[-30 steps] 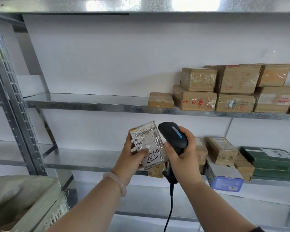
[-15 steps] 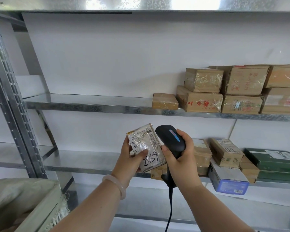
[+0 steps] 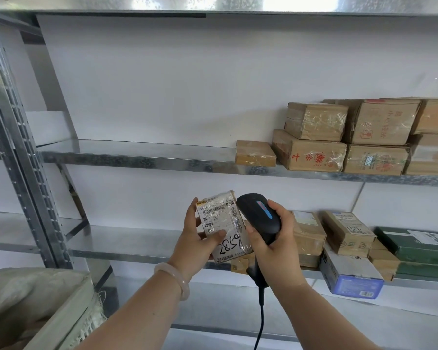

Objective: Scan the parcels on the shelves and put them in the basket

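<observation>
the parcel (image 3: 223, 223) in the left hand (image 3: 195, 243) is paper-labelled under crinkled, glossy clear film. the scanner (image 3: 258, 215) in the right hand (image 3: 276, 246) is smooth black plastic, faintly shiny. above the hands, brown cardboard boxes (image 3: 311, 152) wear shiny tape on a mottled galvanised metal shelf (image 3: 137, 160). the bracelet (image 3: 177, 276) looks smooth and polished.
</observation>
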`<action>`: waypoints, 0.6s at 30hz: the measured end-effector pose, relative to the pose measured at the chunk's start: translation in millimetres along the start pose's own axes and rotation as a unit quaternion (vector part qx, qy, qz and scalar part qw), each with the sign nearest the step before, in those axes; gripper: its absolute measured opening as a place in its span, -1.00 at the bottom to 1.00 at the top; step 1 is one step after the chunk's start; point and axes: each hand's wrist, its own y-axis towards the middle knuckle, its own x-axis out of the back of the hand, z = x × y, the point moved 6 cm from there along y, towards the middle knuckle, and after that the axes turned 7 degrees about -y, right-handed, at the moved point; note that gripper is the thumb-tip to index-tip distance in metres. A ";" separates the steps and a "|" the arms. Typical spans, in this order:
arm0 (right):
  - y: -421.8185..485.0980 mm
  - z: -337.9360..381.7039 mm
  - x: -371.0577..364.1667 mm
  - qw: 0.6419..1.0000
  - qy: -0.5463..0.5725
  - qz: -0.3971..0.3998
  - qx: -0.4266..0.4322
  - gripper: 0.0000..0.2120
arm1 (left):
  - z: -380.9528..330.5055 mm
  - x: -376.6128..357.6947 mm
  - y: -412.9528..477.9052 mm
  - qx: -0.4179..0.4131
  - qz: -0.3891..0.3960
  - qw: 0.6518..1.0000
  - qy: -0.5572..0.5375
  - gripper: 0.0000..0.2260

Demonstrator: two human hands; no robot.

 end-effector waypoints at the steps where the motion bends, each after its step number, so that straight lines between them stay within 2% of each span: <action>1: -0.1 -0.9 -0.5 1.000 -0.001 -0.001 0.000 -0.47 | -1.6 1.3 1.0 -0.010 0.000 1.000 0.015 -0.21; 5: -1.2 -6.2 -3.5 1.000 0.007 -0.001 -0.006 -0.48 | -8.0 3.1 5.8 -0.044 0.013 0.996 0.081 -0.19; 10: -2.8 -9.0 -8.4 1.000 -0.002 0.008 -0.014 -0.48 | -7.2 5.1 9.8 -0.030 0.010 0.995 0.099 -0.16; 12: -2.7 -9.7 -9.6 1.000 -0.001 0.005 -0.018 -0.48 | -8.6 4.6 8.9 -0.031 0.005 0.994 0.102 -0.20; 16: -2.5 -10.8 -11.8 1.000 -0.005 -0.003 -0.021 -0.48 | -11.0 -3.4 4.9 -0.055 0.014 0.992 0.115 -0.44; 18: -2.1 -11.5 -13.5 1.000 -0.005 0.002 -0.022 -0.48 | -11.8 -6.5 3.1 -0.061 0.021 0.993 0.103 -0.43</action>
